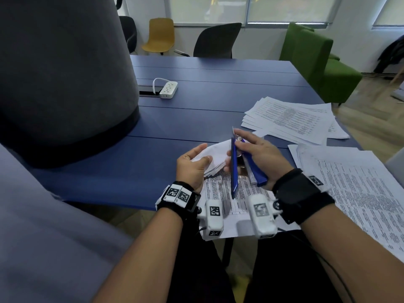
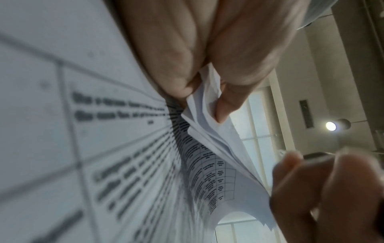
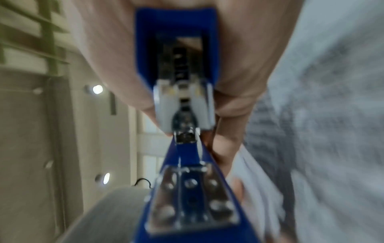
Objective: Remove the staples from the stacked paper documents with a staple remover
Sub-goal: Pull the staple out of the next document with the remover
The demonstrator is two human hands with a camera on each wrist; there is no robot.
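both hands grip: left hand (image 1: 192,166) pinches folded papers (image 1: 215,157), right hand (image 1: 260,158) holds blurred staple remover (image 1: 235,167).

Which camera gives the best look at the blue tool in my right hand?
The head view: it shows the whole blue metal-tipped staple tool splayed open in the right hand. The right wrist view shows it close but blurred, end-on. In the left wrist view it cannot be made out.

The blue table (image 1: 196,119) carries a white power strip (image 1: 168,90) and printed paper stacks (image 1: 290,119) (loosely fanned).
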